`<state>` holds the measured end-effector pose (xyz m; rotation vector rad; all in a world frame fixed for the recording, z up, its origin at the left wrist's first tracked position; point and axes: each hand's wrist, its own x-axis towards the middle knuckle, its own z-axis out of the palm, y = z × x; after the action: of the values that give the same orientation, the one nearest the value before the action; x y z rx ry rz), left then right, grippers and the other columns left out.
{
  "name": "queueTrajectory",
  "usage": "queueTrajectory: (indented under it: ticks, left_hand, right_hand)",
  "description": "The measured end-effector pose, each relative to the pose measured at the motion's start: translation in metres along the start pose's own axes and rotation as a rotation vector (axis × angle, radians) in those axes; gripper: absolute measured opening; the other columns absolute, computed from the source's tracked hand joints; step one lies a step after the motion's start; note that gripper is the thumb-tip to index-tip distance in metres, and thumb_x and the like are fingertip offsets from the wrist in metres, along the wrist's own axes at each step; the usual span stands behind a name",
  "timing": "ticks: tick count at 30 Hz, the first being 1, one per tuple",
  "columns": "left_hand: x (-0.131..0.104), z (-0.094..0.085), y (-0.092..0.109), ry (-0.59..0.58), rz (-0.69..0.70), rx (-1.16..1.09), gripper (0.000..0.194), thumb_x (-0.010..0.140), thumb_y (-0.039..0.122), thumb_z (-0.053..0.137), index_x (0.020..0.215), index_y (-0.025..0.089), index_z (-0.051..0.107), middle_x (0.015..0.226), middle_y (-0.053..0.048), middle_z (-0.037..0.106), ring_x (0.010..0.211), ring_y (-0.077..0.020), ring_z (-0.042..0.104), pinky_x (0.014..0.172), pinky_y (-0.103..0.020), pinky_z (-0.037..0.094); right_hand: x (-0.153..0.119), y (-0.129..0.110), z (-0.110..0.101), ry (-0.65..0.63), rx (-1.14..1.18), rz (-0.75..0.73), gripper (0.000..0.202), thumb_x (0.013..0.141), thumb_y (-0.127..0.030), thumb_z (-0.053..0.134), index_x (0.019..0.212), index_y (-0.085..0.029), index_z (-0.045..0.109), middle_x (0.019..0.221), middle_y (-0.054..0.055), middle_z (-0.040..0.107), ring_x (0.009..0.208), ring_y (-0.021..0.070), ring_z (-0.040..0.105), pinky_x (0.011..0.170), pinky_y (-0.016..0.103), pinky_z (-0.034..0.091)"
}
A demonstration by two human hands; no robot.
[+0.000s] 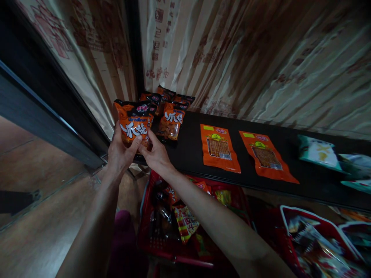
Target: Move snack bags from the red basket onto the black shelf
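Both my hands hold an orange and black snack bag (pixel 132 122) upright at the left end of the black shelf. My left hand (pixel 119 152) wraps its lower left side, thumb across the front. My right hand (pixel 156 151) grips the lower right corner, its thumb near the left one. Just right of it stands a matching snack bag (pixel 172 120), with several more alike behind, partly hidden. Whether the held bag rests on the shelf is hidden by my hands.
Two flat orange packets (pixel 220 148) lie on the black shelf (pixel 189 154), with green and white bags (pixel 319 152) farther right. Below stand a red basket (pixel 145 231) of mixed snacks and another red basket (pixel 285 224). Patterned curtains (pixel 185 50) hang behind; a dark post (pixel 58 96) rises at left.
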<state>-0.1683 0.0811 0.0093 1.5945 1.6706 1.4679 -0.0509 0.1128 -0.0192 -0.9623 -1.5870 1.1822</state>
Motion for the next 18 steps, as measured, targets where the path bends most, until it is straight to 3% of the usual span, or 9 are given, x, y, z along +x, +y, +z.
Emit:
queueTrajectory:
  ticks: [8, 18]
  left_hand:
    - [0.0, 0.014, -0.014, 0.068, -0.036, 0.168, 0.084, 0.073, 0.045, 0.067, 0.143, 0.025, 0.024, 0.142, -0.011, 0.044, 0.126, -0.0294, 0.045, 0.105, -0.046, 0.035]
    - [0.0, 0.018, -0.019, 0.078, 0.019, 0.206, 0.085, 0.074, 0.045, 0.066, 0.144, 0.026, 0.022, 0.145, -0.009, 0.04, 0.131, -0.0285, 0.039, 0.106, -0.046, 0.035]
  right_hand:
    - [0.002, 0.003, -0.015, -0.075, -0.335, 0.066, 0.056, 0.08, -0.025, 0.062, 0.132, -0.029, 0.045, 0.113, 0.005, 0.06, 0.102, 0.0222, 0.057, 0.093, 0.042, 0.044]
    - [0.009, 0.003, -0.026, -0.173, -0.392, 0.044, 0.047, 0.079, -0.028, 0.064, 0.124, -0.029, 0.05, 0.107, 0.003, 0.063, 0.098, 0.0199, 0.058, 0.088, 0.04, 0.046]
